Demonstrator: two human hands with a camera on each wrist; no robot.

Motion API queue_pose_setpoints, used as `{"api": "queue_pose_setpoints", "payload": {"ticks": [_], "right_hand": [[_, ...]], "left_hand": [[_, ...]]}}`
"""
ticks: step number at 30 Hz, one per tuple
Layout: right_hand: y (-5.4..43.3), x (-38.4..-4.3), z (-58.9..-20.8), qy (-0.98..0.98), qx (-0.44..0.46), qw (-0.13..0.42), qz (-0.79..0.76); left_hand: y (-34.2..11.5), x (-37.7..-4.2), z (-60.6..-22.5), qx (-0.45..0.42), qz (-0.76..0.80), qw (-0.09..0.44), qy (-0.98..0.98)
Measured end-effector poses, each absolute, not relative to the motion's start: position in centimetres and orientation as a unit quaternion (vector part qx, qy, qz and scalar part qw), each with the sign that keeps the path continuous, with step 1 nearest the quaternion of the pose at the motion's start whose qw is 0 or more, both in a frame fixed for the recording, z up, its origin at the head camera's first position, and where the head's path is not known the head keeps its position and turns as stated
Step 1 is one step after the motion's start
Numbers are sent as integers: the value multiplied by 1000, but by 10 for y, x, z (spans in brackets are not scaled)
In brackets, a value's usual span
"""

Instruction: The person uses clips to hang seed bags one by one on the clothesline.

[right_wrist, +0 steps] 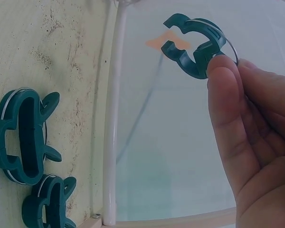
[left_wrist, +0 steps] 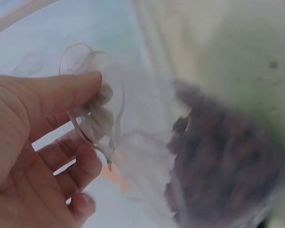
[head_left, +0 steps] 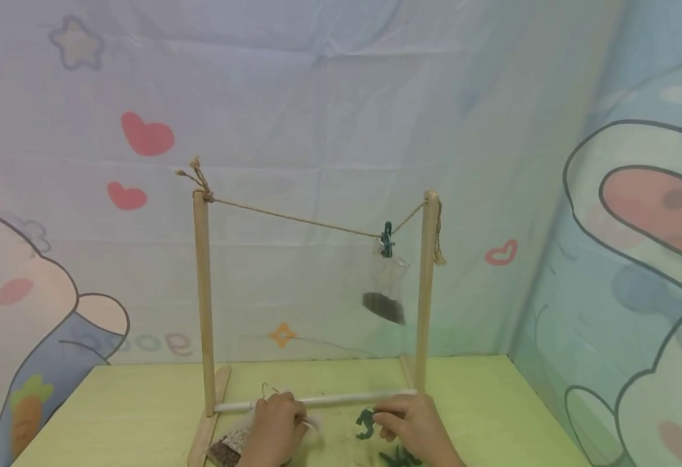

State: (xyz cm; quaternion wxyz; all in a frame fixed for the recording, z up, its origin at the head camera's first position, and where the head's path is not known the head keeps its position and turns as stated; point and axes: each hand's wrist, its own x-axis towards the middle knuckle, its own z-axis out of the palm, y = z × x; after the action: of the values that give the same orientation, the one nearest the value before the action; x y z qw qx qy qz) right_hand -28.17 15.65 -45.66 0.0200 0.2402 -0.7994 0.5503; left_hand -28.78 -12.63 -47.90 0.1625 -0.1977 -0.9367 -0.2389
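My left hand (head_left: 275,425) pinches the gathered top of a clear plastic bag (left_wrist: 223,161) between thumb and fingers. Dark reddish-brown pieces fill the bag's lower part, blurred in the left wrist view. To the right, my right hand (head_left: 415,425) squeezes the handles of a dark green plant clip (right_wrist: 204,42) between thumb and finger, and its jaws stand apart with nothing in them. Both hands are low, in front of a wooden frame. From the frame's sagging rope (head_left: 294,217), another green clip (head_left: 387,241) holds up a clear bag (head_left: 384,307) with dark contents.
Two wooden posts (head_left: 204,305) carry the rope, and a white rod (head_left: 352,397) joins them near the table (head_left: 475,389). Several green clips (right_wrist: 20,135) lie on the table by my right hand. A patterned curtain (head_left: 317,117) hangs behind.
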Motion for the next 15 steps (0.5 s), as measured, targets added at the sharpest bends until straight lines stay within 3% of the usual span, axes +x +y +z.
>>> {"api": "queue_pose_setpoints", "payload": {"ticks": [7, 15], "right_hand": [[156, -282, -456, -803, 233, 26, 547], [154, -280, -452, -803, 228, 53, 548]], "left_hand": [[-140, -280, -460, -195, -379, 110, -898], [-140, -277, -452, -193, -421, 126, -877]]}}
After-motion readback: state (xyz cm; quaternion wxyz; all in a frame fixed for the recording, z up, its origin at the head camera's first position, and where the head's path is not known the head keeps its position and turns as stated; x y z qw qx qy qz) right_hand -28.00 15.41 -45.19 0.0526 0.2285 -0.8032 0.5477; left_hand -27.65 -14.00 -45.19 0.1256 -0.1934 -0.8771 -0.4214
